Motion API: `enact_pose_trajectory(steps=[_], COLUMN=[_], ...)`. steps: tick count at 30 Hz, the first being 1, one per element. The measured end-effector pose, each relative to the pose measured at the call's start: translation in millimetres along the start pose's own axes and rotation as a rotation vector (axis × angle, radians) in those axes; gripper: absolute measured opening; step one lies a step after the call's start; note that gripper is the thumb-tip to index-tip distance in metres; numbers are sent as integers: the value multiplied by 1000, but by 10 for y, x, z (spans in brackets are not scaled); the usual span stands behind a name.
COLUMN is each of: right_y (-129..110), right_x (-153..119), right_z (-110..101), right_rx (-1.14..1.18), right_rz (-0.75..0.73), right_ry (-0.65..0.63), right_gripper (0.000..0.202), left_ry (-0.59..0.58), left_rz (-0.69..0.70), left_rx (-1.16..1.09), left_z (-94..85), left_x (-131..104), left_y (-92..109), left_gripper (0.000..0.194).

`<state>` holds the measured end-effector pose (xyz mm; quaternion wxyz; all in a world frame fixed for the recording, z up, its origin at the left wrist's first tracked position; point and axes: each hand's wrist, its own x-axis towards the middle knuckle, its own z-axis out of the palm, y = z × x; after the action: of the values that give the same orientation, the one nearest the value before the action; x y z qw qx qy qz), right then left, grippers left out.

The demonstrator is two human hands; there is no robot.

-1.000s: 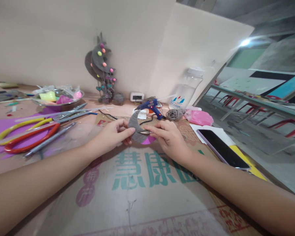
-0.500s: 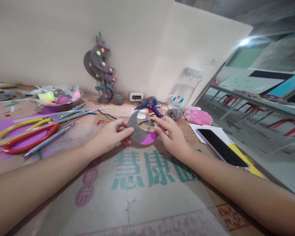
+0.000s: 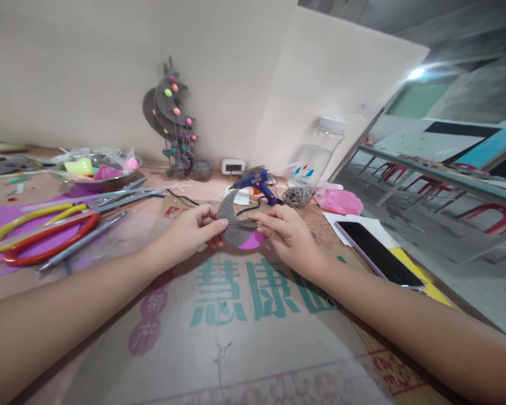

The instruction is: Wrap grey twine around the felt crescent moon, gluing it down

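My left hand (image 3: pixel 198 228) pinches the left edge of a crescent moon cutout (image 3: pixel 233 216), thumb on its front. Grey yarn wraps most of the crescent, and bare purple shows at its lower right end. My right hand (image 3: pixel 289 233) is closed at the crescent's right side, thumb and fingers pinched on a grey yarn strand (image 3: pixel 248 223) that runs to the wrapped part. Just behind the hands lies a blue glue gun (image 3: pixel 255 181) with a red light on it. A ball of grey yarn (image 3: pixel 299 195) sits right of the glue gun.
Scissors with red and yellow handles (image 3: pixel 53 247) and a pen (image 3: pixel 84 242) lie left, before a metal bowl (image 3: pixel 63 174). A decorated moon ornament (image 3: pixel 171 107), small clock (image 3: pixel 233 166) and water bottle (image 3: pixel 316 154) stand behind. A phone (image 3: pixel 377 253) lies right. Cardboard (image 3: pixel 185 349) covers the table.
My right hand's fingers have closed together and shifted slightly; the yarn strand now stretches across the crescent's opening, where a loose loop hung before. My left hand keeps its hold.
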<state>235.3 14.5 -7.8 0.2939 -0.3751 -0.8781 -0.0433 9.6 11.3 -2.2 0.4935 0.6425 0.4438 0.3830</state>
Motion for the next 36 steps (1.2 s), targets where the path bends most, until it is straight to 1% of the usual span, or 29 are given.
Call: enact_pose_trajectory(steps=[10,13,21,24,28,30,36], right_y=[15,3,-22,-15,23,38,9], right_x=[-7,-6,-5,-10,6,15,0], right_z=[40,38,16,17,37,45,32], right_rx=[-46,-44,-12,39,145,164,95], right_rz=[-36,-56,-58,-29,81,112,59], right_ry=[20,22,16,28,100,125,36], right_gripper=[31,32,31,31,31,31,32], left_ry=[-30,-47,-49,-52,-36,-36,-35], left_rz=[18,32,31,31,20,16,29], left_rx=[-31,-24,-9,-19,-19,-17,-24], left_z=[-6,-5,-3,-3,1,2,-6], left_x=[13,14,12,14,13,12,15], left_y=[-67,-86,-83,-89,-77,-69,-76], left_gripper=[20,20,19,19,19,19,19])
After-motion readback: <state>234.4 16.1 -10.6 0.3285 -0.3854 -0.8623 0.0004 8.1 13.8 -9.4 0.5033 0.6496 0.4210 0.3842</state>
